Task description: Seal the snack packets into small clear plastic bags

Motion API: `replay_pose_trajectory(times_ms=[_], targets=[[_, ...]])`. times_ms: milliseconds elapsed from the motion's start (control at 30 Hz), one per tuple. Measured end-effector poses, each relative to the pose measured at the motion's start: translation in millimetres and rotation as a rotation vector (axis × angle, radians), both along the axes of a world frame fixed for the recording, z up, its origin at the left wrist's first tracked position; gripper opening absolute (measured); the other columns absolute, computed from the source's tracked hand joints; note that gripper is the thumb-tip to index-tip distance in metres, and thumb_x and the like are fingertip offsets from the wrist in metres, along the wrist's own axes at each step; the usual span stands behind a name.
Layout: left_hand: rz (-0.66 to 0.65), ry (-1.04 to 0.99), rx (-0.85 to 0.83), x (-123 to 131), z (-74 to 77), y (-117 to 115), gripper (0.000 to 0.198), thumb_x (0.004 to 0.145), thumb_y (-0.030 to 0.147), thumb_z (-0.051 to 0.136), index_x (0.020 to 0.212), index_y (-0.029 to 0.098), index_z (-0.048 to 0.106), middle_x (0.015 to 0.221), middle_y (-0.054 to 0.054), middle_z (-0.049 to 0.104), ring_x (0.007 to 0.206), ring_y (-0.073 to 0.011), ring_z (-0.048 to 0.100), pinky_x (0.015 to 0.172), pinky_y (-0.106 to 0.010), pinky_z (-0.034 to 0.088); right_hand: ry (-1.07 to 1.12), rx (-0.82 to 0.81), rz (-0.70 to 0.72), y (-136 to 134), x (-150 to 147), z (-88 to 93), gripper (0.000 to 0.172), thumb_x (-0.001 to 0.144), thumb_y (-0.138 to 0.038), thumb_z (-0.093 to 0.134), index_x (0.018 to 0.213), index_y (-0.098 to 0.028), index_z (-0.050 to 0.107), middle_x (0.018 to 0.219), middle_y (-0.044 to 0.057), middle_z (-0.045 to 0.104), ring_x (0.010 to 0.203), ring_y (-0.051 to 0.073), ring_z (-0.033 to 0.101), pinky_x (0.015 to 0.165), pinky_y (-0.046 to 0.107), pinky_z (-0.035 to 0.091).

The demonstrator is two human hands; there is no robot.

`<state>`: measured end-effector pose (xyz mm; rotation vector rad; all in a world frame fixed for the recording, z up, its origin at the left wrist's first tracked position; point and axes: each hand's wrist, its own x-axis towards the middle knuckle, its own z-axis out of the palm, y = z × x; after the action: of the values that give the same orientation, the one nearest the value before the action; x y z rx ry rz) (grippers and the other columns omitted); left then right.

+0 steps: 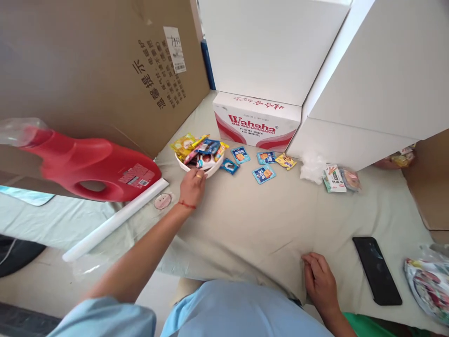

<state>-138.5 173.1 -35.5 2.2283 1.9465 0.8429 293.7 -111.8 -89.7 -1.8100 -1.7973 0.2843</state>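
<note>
My left hand (pixel 192 188) is closed on the near rim of a white bowl (pixel 213 170) that stands on the cloth. Snack packets in yellow, blue and pink wrappers (pixel 206 149) are heaped in it. Just right of the bowl lies a dark blue packet (pixel 230 166). Further right are light blue packets (pixel 264 173) and a yellow packet (pixel 286 161), lying flat. My right hand (pixel 320 282) rests at the near table edge with its fingers curled, and nothing shows in them.
A red jug (pixel 105 164) and a white roll (pixel 119 220) are at left, by a large cardboard box (pixel 105 70). Behind the packets stands a Wahaha carton (pixel 256 124). A black phone (pixel 377 270) and a white-and-green packet (pixel 335 179) lie at right.
</note>
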Motion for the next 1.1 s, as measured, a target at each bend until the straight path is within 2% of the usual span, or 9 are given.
replay_pose_trajectory(times_ms=[100,200,267,400,500,667,833,967,1100], targets=[[-0.133,-0.083,0.096,24,12.7,-45,0.022,0.103,0.035,0.053,0.093,0.02,0.066,0.102,-0.01,0.072,0.096,-0.0217,0.065,0.089,-0.036,0.052,-0.026,0.027,0.005,0,-1,-2.6,0.022,0.099,-0.023,0.051,0.106,-0.028,0.072,0.103,0.01,0.073,0.093,0.028,0.073,0.079,0.047,0.064],[-0.195,-0.384,0.114,61,33.4,-64,0.018,0.098,0.037,0.063,0.095,0.021,0.07,0.099,-0.008,0.071,0.091,-0.0189,0.064,0.086,-0.031,0.052,-0.054,0.061,0.016,0,-1,-4.8,0.021,0.1,-0.022,0.051,0.106,-0.025,0.071,0.103,0.009,0.072,0.092,0.025,0.073,0.078,0.042,0.063],[-0.099,-0.712,0.012,86,47.8,-55,0.02,0.094,0.04,0.07,0.089,0.021,0.069,0.087,-0.003,0.067,0.078,-0.0147,0.059,0.077,-0.026,0.05,-0.057,0.075,0.02,1,-3,-4.4,0.021,0.1,-0.022,0.051,0.106,-0.024,0.071,0.102,0.008,0.072,0.092,0.024,0.072,0.078,0.04,0.063],[0.07,-1.766,-0.328,117,65.1,-9,0.031,0.089,0.03,0.077,0.07,0.019,0.056,0.059,0.007,0.048,0.052,-0.0065,0.044,0.055,-0.017,0.042,0.029,0.056,0.025,6,-5,6.0,0.022,0.1,-0.022,0.05,0.103,-0.023,0.072,0.101,0.008,0.072,0.091,0.023,0.072,0.079,0.037,0.061],[0.078,-2.035,-0.522,122,59.8,2,0.013,0.092,0.015,0.063,0.08,0.018,0.067,0.063,0.003,0.063,0.052,-0.0077,0.054,0.06,-0.019,0.052,0.199,-0.037,0.015,16,-6,21.0,0.024,0.103,-0.027,0.05,0.1,-0.024,0.074,0.098,0.008,0.072,0.09,0.022,0.072,0.078,0.034,0.06],[-0.064,-2.194,-0.872,130,11.4,-60,0.054,0.092,0.007,0.041,0.136,0.02,0.07,0.104,-0.006,0.083,0.098,-0.0186,0.078,0.099,-0.032,0.06,0.671,-0.189,-0.125,44,-19,55.0,0.031,0.1,-0.051,0.061,0.111,-0.025,0.074,0.105,0.011,0.075,0.099,0.025,0.071,0.087,0.037,0.058],[-0.121,-2.016,-1.356,148,-31.8,-133,0.055,0.092,0.015,0.049,0.143,0.021,0.066,0.111,-0.007,0.083,0.109,-0.0237,0.077,0.104,-0.036,0.059,1.346,-0.275,0.032,67,-39,88.4,0.077,0.084,-0.073,0.072,0.148,-0.031,0.057,0.141,0.012,0.067,0.123,0.029,0.066,0.099,0.042,0.054],[-0.014,-1.732,-1.254,157,-22.2,-151,0.034,0.087,0.036,0.071,0.119,0.024,0.077,0.103,-0.006,0.081,0.09,-0.0229,0.074,0.087,-0.035,0.063,1.442,-0.362,0.128,64,-28,109.6,0.049,0.081,-0.054,0.084,0.12,-0.025,0.074,0.106,0.007,0.079,0.093,0.023,0.072,0.088,0.038,0.056],[-0.131,-1.36,-1.042,144,2.5,-146,0.042,0.081,0.058,0.079,0.104,0.022,0.077,0.099,-0.005,0.074,0.08,-0.0162,0.064,0.079,-0.029,0.057,1.129,0.017,-0.093,61,38,142.1,0.038,0.084,-0.047,0.081,0.117,-0.028,0.072,0.104,0.005,0.078,0.09,0.023,0.071,0.085,0.039,0.056]])
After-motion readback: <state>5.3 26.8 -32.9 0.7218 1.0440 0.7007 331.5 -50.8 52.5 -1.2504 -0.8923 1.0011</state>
